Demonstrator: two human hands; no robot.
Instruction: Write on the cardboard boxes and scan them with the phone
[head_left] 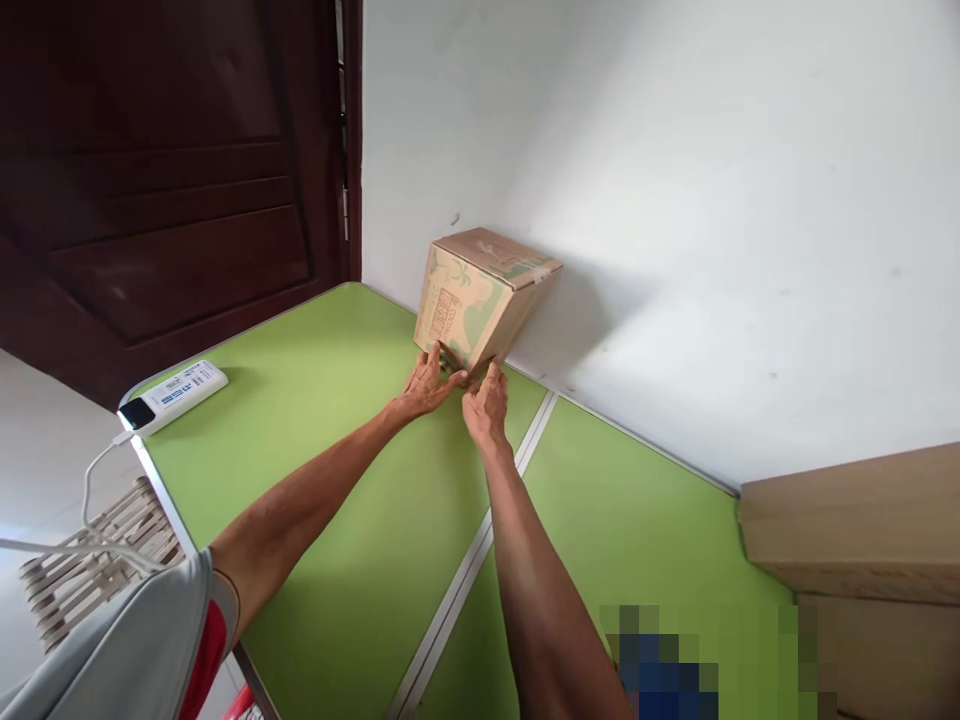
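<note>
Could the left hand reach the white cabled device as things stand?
Likely yes: the left hand is at the cardboard box, but only green tabletop shows between that hand and the white cabled device.

cardboard box (469,305): reads apparently "COCON…", rest unclear | white device (180,395): marked in blue, not legible

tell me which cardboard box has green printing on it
The tan cardboard box with palm-tree print, with the left hand and right hand at its lower edge. The brown cardboard box at the right edge shows only plain sides.
</note>
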